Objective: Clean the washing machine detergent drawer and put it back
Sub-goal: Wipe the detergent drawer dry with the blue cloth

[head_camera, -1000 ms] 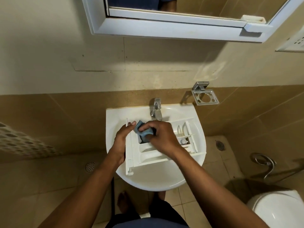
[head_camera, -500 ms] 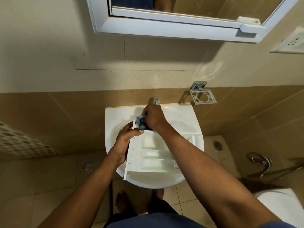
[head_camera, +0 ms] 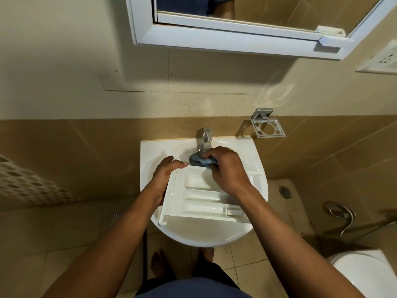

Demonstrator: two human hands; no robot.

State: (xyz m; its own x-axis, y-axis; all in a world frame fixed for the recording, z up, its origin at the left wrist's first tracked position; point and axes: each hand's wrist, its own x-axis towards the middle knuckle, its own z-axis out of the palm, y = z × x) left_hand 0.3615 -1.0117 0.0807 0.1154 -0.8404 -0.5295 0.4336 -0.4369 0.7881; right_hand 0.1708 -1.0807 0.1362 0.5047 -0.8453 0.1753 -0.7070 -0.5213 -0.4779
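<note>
white plastic detergent drawer [head_camera: 199,198], moulded with shallow recesses, lies across the bowl of the white ceramic basin [head_camera: 150,151]. its front panel is to the left, its body reaches toward the right rim, and its near side sits close to the basin's front lip. the left hand [head_camera: 165,179] clasps the panel end, one digit stretched along the far corner. the right hand [head_camera: 227,168] is bunched round a blue-grey cloth [head_camera: 198,160] and presses it on the drawer's far edge, just below the chrome tap [head_camera: 205,138]. no running water shows.

as i judge it, the main risk is a slip. the drawer is likely wet and is held at one end only. a hard scrub from the right hand could twist it out of the left hand's hold. it might then knock into the bowl or tip over the front lip onto the beige tiled floor [head_camera: 242,257], and a thin wall could crack.

the cloth hand works very near the tap, so a long stroke could bang the knuckles on the spout. a bunched cloth may also skip the tight corners of the recesses and leave residue there. water carried over the rim would wet the tiles around the bare foot [head_camera: 159,263] below and make the footing slick.
</note>
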